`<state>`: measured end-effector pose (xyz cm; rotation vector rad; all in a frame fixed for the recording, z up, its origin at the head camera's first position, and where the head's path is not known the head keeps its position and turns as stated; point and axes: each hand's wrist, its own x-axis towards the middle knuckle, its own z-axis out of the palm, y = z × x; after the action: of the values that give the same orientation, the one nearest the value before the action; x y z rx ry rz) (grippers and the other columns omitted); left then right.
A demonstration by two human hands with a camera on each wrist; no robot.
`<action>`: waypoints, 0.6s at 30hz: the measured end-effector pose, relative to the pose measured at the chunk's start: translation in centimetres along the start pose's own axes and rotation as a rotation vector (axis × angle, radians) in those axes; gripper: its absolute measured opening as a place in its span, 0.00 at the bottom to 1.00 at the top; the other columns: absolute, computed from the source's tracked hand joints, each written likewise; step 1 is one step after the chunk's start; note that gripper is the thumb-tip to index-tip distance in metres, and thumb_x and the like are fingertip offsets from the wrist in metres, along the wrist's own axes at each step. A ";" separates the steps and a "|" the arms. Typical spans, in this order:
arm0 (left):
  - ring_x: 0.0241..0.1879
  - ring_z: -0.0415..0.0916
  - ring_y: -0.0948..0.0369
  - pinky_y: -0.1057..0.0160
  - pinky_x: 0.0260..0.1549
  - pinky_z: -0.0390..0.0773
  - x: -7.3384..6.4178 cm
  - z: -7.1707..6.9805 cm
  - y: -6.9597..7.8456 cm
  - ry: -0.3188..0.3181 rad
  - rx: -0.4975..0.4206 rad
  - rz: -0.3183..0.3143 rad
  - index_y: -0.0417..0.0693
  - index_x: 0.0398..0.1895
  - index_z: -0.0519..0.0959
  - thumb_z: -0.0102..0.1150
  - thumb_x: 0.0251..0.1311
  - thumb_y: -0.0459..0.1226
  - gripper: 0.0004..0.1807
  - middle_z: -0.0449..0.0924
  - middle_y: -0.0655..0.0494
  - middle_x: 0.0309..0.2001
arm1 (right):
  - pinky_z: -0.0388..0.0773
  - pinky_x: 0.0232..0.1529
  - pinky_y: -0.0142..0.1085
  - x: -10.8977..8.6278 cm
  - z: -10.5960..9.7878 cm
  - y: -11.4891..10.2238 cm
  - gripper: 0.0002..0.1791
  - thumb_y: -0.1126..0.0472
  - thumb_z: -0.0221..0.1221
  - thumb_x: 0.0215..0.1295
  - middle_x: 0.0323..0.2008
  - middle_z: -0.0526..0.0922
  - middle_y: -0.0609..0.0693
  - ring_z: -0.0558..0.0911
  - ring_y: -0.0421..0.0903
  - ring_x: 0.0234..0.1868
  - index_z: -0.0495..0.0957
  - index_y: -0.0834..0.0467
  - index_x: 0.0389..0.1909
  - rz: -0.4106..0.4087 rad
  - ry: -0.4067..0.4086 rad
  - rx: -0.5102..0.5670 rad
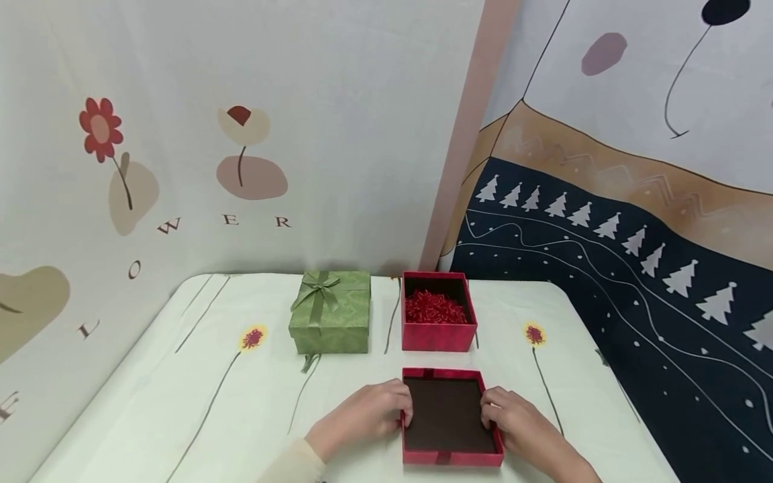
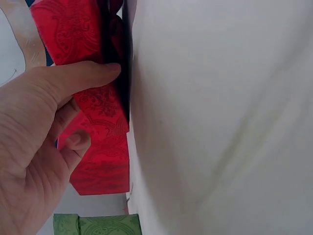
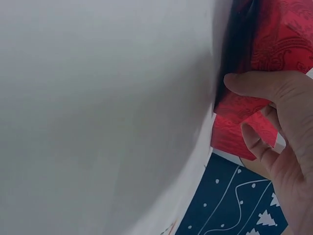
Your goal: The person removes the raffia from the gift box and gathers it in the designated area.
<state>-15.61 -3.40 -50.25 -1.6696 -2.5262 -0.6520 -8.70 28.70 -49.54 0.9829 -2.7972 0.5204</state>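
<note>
A red box lid [image 1: 449, 416] with a dark brown inside lies hollow side up near the front of the table. My left hand [image 1: 382, 408] grips its left wall, fingers curled over the rim; in the left wrist view the thumb presses the outer red side [image 2: 100, 105]. On the opposite wall my right hand [image 1: 513, 419] holds on the same way, its thumb against the red side [image 3: 283, 54] in the right wrist view. Just behind the lid stands the open red box [image 1: 439, 337], filled with red shredded paper [image 1: 436, 307].
A green gift box [image 1: 332, 329] with a ribbon bow [image 1: 319, 290] sits left of the red box. Everything stands on a white cloth [image 1: 211, 362] printed with flowers. Printed curtains [image 1: 362, 134] hang behind and to the right.
</note>
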 end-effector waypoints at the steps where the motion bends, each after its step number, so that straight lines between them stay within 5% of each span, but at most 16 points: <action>1: 0.41 0.73 0.74 0.84 0.40 0.70 0.0 0.0 0.0 -0.008 0.001 -0.001 0.60 0.29 0.83 0.74 0.48 0.27 0.15 0.76 0.71 0.34 | 0.79 0.38 0.32 0.0 0.1 0.0 0.20 0.78 0.70 0.54 0.38 0.75 0.35 0.74 0.36 0.42 0.80 0.46 0.26 -0.010 0.007 -0.002; 18: 0.42 0.73 0.75 0.84 0.41 0.70 0.1 0.3 0.4 -0.050 0.002 -0.037 0.60 0.31 0.84 0.72 0.46 0.27 0.16 0.77 0.73 0.36 | 0.76 0.36 0.29 0.1 0.9 0.1 0.24 0.81 0.65 0.53 0.34 0.71 0.33 0.72 0.35 0.39 0.76 0.45 0.23 0.024 -0.003 0.016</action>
<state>-15.22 -3.10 -50.34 -1.6631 -2.5962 -0.6179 -8.83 28.42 -50.38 0.9551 -2.8150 0.5454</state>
